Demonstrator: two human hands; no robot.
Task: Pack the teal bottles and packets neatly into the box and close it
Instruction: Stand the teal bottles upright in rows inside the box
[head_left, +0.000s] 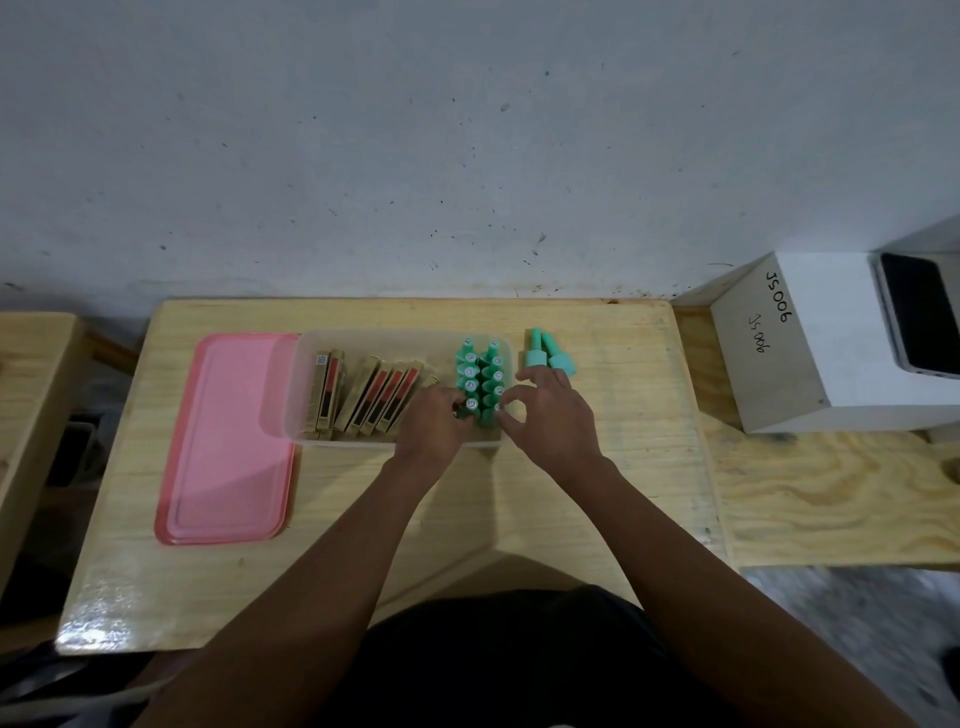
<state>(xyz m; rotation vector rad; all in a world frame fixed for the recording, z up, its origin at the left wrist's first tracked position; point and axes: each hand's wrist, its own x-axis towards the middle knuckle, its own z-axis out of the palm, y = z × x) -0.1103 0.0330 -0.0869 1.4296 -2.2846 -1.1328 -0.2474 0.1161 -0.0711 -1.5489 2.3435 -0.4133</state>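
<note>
A clear plastic box (311, 395) stands on the wooden table. Several gold-and-red packets (363, 397) stand on edge in its left half. Two rows of upright teal bottles (480, 376) fill its right end. My left hand (434, 423) pinches the nearest bottle of the left row. My right hand (545, 415) has its fingertips on the nearest bottle of the right row. Two more teal bottles (545, 353) lie on the table just right of the box, behind my right hand. The pink lid (228, 441) lies flat to the left of the box.
A white box (795, 353) marked JS006 sits at the right on a second wooden board, with a dark phone (919, 317) resting on it. The grey wall runs along the table's far edge. Another table edge (31, 395) shows at far left.
</note>
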